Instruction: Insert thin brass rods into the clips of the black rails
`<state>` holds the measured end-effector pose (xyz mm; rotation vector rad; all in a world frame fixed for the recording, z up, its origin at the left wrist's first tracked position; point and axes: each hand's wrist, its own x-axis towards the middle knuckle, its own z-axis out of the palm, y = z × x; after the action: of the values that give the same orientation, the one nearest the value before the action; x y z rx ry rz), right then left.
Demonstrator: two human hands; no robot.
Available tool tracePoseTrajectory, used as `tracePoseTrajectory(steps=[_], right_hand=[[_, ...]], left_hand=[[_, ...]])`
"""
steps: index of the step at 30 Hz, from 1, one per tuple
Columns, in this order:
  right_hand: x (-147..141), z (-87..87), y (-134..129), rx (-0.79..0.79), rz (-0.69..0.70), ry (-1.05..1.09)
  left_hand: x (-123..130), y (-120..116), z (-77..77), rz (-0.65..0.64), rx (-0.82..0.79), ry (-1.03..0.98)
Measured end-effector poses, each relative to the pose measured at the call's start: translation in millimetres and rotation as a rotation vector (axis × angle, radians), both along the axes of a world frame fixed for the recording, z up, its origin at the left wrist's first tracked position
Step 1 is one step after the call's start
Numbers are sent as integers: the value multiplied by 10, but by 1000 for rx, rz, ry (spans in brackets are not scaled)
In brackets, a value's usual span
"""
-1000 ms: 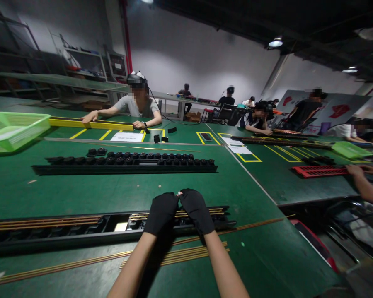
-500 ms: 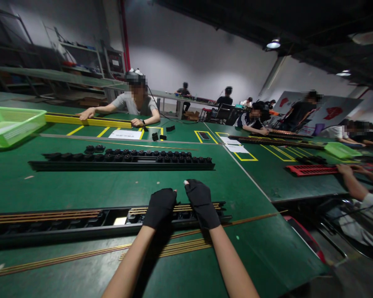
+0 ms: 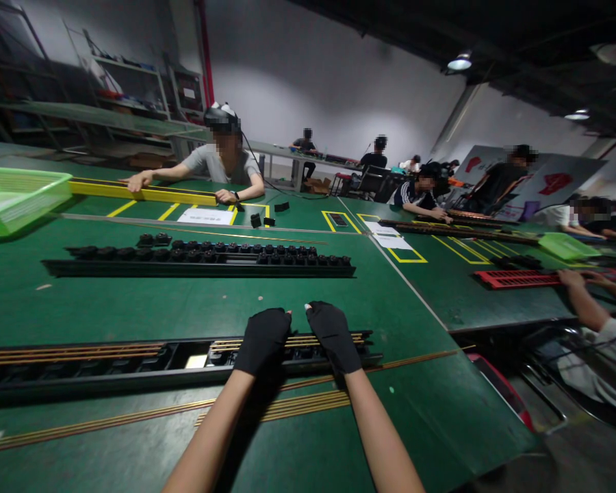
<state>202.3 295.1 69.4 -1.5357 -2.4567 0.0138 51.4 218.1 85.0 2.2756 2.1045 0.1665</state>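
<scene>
A long black tray with black parts inside lies across the near table. Thin brass rods rest along its right section, and more copper-coloured rods on its left section. My left hand, in a black fingerless glove, is bent over the right section. Just to its right, my right hand, gloved alike, curls over the same rods near the tray's end. Both hands' fingers are curled down and mostly hidden, so their grip is unclear. Loose brass rods lie on the table under my forearms.
Beyond my hands lies another black rail with rows of black parts. A green basket stands at the far left. Across the table a person touches a yellow rail. At right, another person's hands are at a red rack.
The view has shifted slightly. My hands stay over the same part of the tray, nearly unmoved.
</scene>
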Motion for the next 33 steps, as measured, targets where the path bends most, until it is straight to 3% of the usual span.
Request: tracePoseTrajectory(steps=[5,9,14,16,22,33], right_hand=[[-12,31,-21,6,20,6],[122,156,22,45,23,91],[337,295,54,158,-77,103],[342,258,39,129,-101,37],[263,115,25,-117,69,-50],[285,27,-9,29,52,-80]], left_hand=[[0,2,-13,5,11,-31],[-14,-5,-42,-1,32,-37],[-31,-24,-67,-25,62,-4],[-31,-27,-67,-24,65,-1],[-40,-24,-54,-57,66,7],[-65,-8,-96,-76,75,-18]])
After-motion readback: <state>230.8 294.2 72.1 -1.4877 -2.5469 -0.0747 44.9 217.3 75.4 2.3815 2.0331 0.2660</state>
